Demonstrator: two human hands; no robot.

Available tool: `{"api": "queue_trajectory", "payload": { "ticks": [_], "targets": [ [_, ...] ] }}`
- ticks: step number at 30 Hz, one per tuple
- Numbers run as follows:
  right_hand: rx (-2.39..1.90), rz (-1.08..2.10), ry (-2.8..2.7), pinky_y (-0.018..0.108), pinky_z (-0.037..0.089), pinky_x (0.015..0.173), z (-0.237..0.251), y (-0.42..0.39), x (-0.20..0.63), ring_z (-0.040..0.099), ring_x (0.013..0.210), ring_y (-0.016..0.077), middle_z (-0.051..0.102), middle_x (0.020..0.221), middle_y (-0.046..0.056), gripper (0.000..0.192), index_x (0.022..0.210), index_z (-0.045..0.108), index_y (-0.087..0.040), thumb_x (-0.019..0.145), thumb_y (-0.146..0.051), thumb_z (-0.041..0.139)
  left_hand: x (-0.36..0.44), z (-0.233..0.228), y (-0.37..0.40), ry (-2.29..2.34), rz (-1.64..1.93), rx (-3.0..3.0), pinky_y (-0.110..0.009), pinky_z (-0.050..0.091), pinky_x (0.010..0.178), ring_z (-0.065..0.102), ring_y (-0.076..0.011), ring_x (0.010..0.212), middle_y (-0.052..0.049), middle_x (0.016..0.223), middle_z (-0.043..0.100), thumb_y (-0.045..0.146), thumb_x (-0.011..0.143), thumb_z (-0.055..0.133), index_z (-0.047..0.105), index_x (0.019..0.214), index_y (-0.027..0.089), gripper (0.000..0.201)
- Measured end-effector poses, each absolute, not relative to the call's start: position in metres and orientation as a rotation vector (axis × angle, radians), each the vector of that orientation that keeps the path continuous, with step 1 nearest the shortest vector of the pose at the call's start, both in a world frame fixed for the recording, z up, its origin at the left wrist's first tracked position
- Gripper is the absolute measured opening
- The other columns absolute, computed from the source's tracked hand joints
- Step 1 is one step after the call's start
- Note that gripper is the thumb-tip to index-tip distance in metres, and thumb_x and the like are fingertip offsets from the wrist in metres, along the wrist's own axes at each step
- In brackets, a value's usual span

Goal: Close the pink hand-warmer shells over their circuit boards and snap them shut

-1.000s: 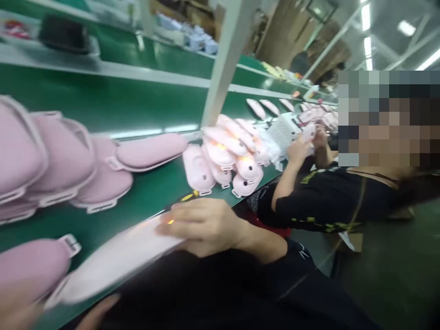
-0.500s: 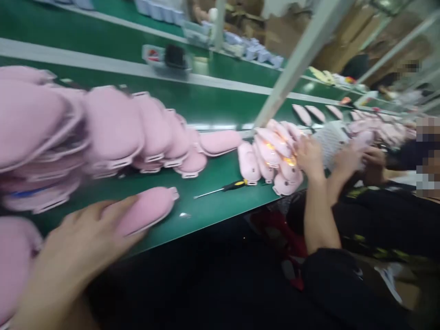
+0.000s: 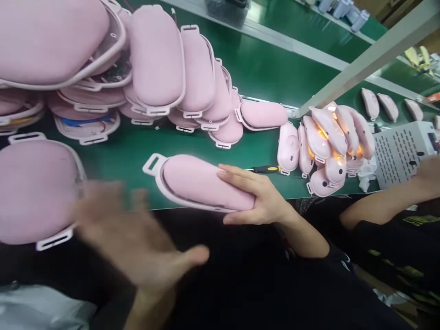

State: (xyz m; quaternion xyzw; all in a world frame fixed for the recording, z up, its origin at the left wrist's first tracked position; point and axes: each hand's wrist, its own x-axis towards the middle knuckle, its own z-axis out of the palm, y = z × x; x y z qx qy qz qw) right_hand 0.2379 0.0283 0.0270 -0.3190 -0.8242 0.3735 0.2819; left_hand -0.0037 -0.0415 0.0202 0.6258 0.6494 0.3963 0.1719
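Observation:
My right hand (image 3: 263, 195) grips a pink oval shell (image 3: 199, 178) by its right end, thumb below and fingers on top. The shell has a pale rim and a slotted tab at its left end, and it is held at the table's front edge. My left hand (image 3: 137, 233), blurred by motion, is open with the thumb spread away from the fingers. It holds nothing I can see. Its fingertips overlap the edge of a larger pink shell (image 3: 37, 190) at the left; whether they touch it is unclear.
Pink shells (image 3: 158, 59) lie stacked along the left of the green table (image 3: 261, 68). A screwdriver (image 3: 266, 169) lies behind my right hand. Further right are pink units (image 3: 326, 133) with glowing orange lights, a perforated grey box (image 3: 402, 151), a slanted post (image 3: 371, 55) and a co-worker's arm (image 3: 385, 201).
The small pink shell has passed from my left hand to my right. My right hand has come back from the lit units, and my left hand has let go. The view has swung right.

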Motion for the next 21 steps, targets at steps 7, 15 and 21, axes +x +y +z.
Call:
{"api": "queue_trajectory", "payload": {
  "ticks": [7, 15, 21],
  "targets": [
    [-0.711, 1.422, -2.001, 0.033, 0.062, 0.124, 0.023, 0.034, 0.241, 0.08, 0.145, 0.0259, 0.078, 0.162, 0.008, 0.07, 0.17, 0.066, -0.028, 0.112, -0.068, 0.072, 0.04, -0.022, -0.048, 1.113, 1.777, 0.902, -0.049, 0.065, 0.126, 0.076, -0.0376, 0.147, -0.013, 0.158, 0.077, 0.066, 0.083, 0.102, 0.067, 0.163, 0.034, 0.093],
    [-0.656, 1.365, -1.988, 0.033, 0.061, 0.125, 0.016, 0.031, 0.241, 0.08, 0.146, 0.0257, 0.077, 0.162, 0.01, 0.07, 0.172, 0.064, -0.031, 0.11, -0.059, 0.08, 0.03, -0.03, -0.052, 1.247, 1.713, 0.949, -0.05, 0.066, 0.124, 0.075, -0.0402, 0.147, -0.016, 0.154, 0.077, 0.083, 0.074, 0.099, 0.063, 0.165, 0.031, 0.111],
    [-0.7, 1.246, -1.882, 0.033, 0.063, 0.123, 0.005, 0.024, 0.236, 0.082, 0.142, 0.0258, 0.081, 0.157, 0.012, 0.065, 0.165, 0.072, -0.026, 0.11, -0.06, 0.08, 0.031, -0.034, -0.056, 1.284, 1.709, 0.9, -0.055, 0.061, 0.131, 0.069, -0.0425, 0.156, -0.015, 0.151, 0.078, 0.082, 0.068, 0.102, 0.067, 0.161, 0.029, 0.112]
  ]
}}
